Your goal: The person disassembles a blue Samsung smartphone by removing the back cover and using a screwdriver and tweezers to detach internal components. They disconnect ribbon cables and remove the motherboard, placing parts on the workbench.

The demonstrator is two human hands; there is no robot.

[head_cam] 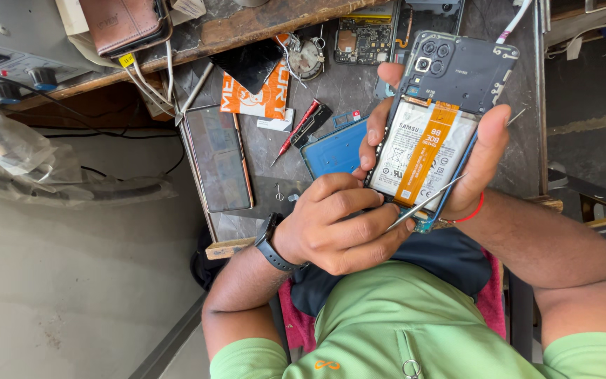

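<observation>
My right hand (484, 158), a red thread around its wrist, holds up an opened smartphone (461, 70) with its back cover off. The phone shows a white battery (400, 156) crossed by an orange flex ribbon (429, 149), and a black camera frame at its top. My left hand (334, 226), with a black watch on the wrist, is closed around thin metal tweezers (426, 202). The tweezers lie across the phone's lower end, with their tips near the phone's lower right edge.
On the grey worktable (352, 91) lie a blue phone cover (334, 151), a phone with a dark screen (217, 158), a red screwdriver (296, 130), an orange pack (261, 100) and a circuit board (362, 38). A brown wallet (120, 24) rests on a wooden shelf.
</observation>
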